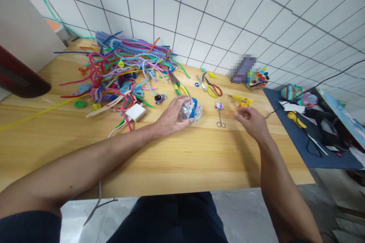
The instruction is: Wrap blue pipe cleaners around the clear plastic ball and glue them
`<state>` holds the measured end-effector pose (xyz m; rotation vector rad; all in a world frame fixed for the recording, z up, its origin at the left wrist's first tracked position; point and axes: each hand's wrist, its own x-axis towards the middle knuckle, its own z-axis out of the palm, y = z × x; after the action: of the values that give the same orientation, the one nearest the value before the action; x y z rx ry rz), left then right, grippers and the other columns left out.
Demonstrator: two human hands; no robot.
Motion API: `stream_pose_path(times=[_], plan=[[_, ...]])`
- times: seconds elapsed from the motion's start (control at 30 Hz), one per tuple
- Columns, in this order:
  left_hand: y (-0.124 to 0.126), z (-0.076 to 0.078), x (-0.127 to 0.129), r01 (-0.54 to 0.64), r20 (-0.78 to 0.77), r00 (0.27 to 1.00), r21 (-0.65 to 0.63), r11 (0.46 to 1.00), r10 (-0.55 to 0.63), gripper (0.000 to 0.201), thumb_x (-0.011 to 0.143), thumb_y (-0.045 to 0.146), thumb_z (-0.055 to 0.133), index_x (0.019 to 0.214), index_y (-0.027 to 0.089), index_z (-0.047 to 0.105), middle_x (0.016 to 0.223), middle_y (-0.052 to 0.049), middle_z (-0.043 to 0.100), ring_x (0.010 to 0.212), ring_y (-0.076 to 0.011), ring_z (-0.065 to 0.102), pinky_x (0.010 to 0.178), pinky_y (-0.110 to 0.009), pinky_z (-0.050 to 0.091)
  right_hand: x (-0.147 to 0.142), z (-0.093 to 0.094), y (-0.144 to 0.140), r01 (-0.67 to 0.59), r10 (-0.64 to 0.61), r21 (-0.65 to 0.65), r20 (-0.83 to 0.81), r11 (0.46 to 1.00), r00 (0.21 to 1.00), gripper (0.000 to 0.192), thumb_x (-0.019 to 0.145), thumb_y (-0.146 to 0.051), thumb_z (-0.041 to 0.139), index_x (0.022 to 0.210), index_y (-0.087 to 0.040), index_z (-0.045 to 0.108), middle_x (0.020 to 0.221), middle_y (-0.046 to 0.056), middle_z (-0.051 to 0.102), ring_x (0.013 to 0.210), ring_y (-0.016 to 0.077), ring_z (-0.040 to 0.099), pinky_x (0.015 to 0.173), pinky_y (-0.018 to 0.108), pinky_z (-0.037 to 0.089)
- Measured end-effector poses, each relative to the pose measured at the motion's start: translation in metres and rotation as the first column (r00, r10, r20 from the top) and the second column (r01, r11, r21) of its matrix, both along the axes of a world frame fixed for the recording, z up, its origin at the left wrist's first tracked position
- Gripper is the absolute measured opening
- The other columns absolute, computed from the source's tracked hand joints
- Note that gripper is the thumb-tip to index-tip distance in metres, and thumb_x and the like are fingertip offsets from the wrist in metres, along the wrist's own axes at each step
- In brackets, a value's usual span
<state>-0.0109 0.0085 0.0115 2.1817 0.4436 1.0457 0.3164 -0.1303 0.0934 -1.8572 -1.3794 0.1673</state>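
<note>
Currently:
- left hand cupped over blue-and-clear ball, fingers wrapped round it, resting mid-table
- right hand loosely curled, at yellow glue gun; grip unclear
- small scissors between the hands

I find no legible text, label, brand or number anywhere. One object on the wooden table is blurred out.

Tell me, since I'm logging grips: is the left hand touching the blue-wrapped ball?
Touching. The head view shows the left hand cupped over the ball, fingers on its top.
</note>
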Motion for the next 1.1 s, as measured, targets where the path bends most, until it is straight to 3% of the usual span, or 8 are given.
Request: stream_pose_path(times=[0.17, 0.43, 0.57, 0.67, 0.73, 0.8, 0.93, 1.1], plan=[[0.000, -0.001, 0.000, 0.001, 0.011, 1.000, 0.030, 1.000, -0.001, 0.068, 0.094, 0.041, 0.073, 0.152, 0.021, 0.043, 0.155, -0.020, 0.053, 0.151, -0.0367, 0.050, 0.128, -0.061, 0.041, -0.004, -0.052, 0.000, 0.037, 0.024, -0.314, 0.188, 0.949, 0.982, 0.018, 0.083, -0.040, 0.075, 0.086, -0.022, 0.075, 0.078, 0.004, 0.074, 0.071, 0.0213, 0.064, 0.071, 0.035, 0.051], [0.001, -0.001, 0.001, 0.001, 0.018, 1.000, 0.029, 1.000, -0.001, 0.068, 0.094, 0.041, 0.073, 0.151, 0.020, 0.044, 0.154, -0.021, 0.053, 0.151, -0.0376, 0.050, 0.128, -0.062, 0.042, -0.010, -0.068, 0.005, 0.033, 0.014, -0.284, 0.159, 0.958, 0.987, 0.022, 0.088, -0.041, 0.066, 0.073, -0.025, 0.063, 0.076, 0.005, 0.069, 0.075, 0.0227, 0.062, 0.072, 0.036, 0.048], [0.000, -0.001, 0.001, 0.003, 0.023, 1.000, 0.003, 1.000, -0.003, 0.067, 0.092, 0.041, 0.074, 0.151, 0.022, 0.046, 0.155, -0.021, 0.054, 0.151, -0.0380, 0.050, 0.128, -0.063, 0.041, -0.006, -0.053, 0.000, 0.048, -0.035, -0.187, 0.072, 0.981, 0.997, 0.027, 0.095, -0.049, 0.060, 0.082, -0.026, 0.061, 0.073, 0.002, 0.069, 0.068, 0.0207, 0.063, 0.067, 0.036, 0.050], [0.000, -0.001, 0.001, 0.006, 0.026, 1.000, -0.004, 1.000, -0.006, 0.068, 0.092, 0.042, 0.074, 0.151, 0.022, 0.046, 0.155, -0.021, 0.054, 0.151, -0.0382, 0.050, 0.128, -0.064, 0.041, -0.008, -0.024, -0.006, 0.037, -0.032, 0.054, -0.097, 0.998, 0.995, 0.025, 0.089, -0.049, 0.071, 0.088, -0.027, 0.060, 0.080, 0.001, 0.071, 0.068, 0.0188, 0.065, 0.068, 0.035, 0.055], [0.001, -0.001, 0.001, 0.004, 0.021, 1.000, 0.002, 1.000, -0.004, 0.069, 0.093, 0.042, 0.074, 0.152, 0.023, 0.045, 0.155, -0.020, 0.053, 0.151, -0.0377, 0.050, 0.128, -0.063, 0.041, -0.011, 0.000, -0.011, 0.068, -0.007, 0.270, -0.221, 0.960, 0.975, 0.028, 0.077, -0.041, 0.085, 0.090, -0.027, 0.065, 0.081, 0.000, 0.072, 0.069, 0.0190, 0.066, 0.070, 0.037, 0.057], [0.001, -0.002, 0.001, 0.002, 0.022, 1.000, 0.013, 1.000, -0.002, 0.069, 0.093, 0.042, 0.074, 0.152, 0.022, 0.045, 0.155, -0.020, 0.053, 0.152, -0.0374, 0.050, 0.128, -0.063, 0.042, -0.013, 0.022, -0.018, 0.118, -0.015, 0.379, -0.263, 0.918, 0.965, 0.024, 0.074, -0.035, 0.088, 0.091, -0.028, 0.073, 0.081, 0.001, 0.073, 0.070, 0.0203, 0.067, 0.071, 0.040, 0.057], [0.001, -0.003, 0.001, 0.003, 0.038, 0.999, 0.036, 0.999, -0.004, 0.069, 0.094, 0.040, 0.074, 0.153, 0.021, 0.045, 0.155, -0.021, 0.053, 0.151, -0.0378, 0.050, 0.128, -0.063, 0.042, -0.007, 0.042, -0.032, 0.172, -0.075, 0.388, -0.254, 0.905, 0.964, 0.010, 0.081, -0.034, 0.086, 0.084, -0.029, 0.079, 0.077, 0.002, 0.072, 0.065, 0.0212, 0.063, 0.071, 0.045, 0.057], [0.001, -0.002, 0.001, 0.002, 0.019, 1.000, 0.029, 1.000, -0.002, 0.069, 0.094, 0.041, 0.073, 0.153, 0.021, 0.044, 0.155, -0.021, 0.053, 0.152, -0.0378, 0.049, 0.129, -0.063, 0.040, 0.000, 0.019, -0.039, 0.216, -0.160, 0.247, -0.229, 0.945, 0.960, 0.033, 0.086, -0.044, 0.079, 0.061, -0.026, 0.066, 0.054, -0.002, 0.059, 0.052, 0.0174, 0.054, 0.059, 0.038, 0.051]])
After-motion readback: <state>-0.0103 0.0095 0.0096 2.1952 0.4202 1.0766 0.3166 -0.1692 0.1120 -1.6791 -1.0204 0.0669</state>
